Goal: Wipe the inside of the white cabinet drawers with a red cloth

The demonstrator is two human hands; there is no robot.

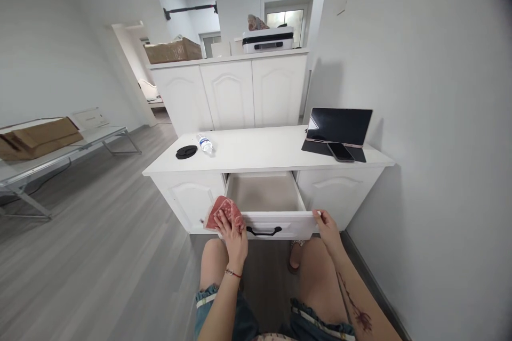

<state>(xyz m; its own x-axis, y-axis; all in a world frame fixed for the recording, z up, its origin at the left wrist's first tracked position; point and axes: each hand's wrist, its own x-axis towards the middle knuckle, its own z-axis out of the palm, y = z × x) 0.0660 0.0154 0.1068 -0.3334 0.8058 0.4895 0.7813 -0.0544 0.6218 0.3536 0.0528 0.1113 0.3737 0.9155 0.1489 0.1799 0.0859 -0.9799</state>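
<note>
One flat black disc (pixel 186 152), lying near the left end of the worktop (pixel 256 150). One clear plastic bottle (pixel 205 144) with a blue label, on its side just beside the disc. One red cloth (pixel 224 205), pale-patterned, laid over the left end of the drawer front. One left hand (pixel 232 232), fingers spread over that cloth and, we judge, pressing it to the panel; the thumb we cannot make out clearly. One drawer (pixel 266 193), drawn well out from the white cabinet (pixel 192 200), its pale floor in view.

Condition noted: the drawer is already out, and the cloth is in contact with its front. We judge the cloth work under way rather than finished. The middle and right of the front, with the black handle (pixel 264 234), lie beyond the cloth; whether it has passed over them we cannot tell.

One right hand (pixel 328 228), pinching the drawer front's upper right corner between thumb and fingers, steadying it by our reading. One tablet (pixel 339 125), propped up, screen dark. One phone (pixel 341 152), lying flat before the tablet, both untouched by either hand.
</note>
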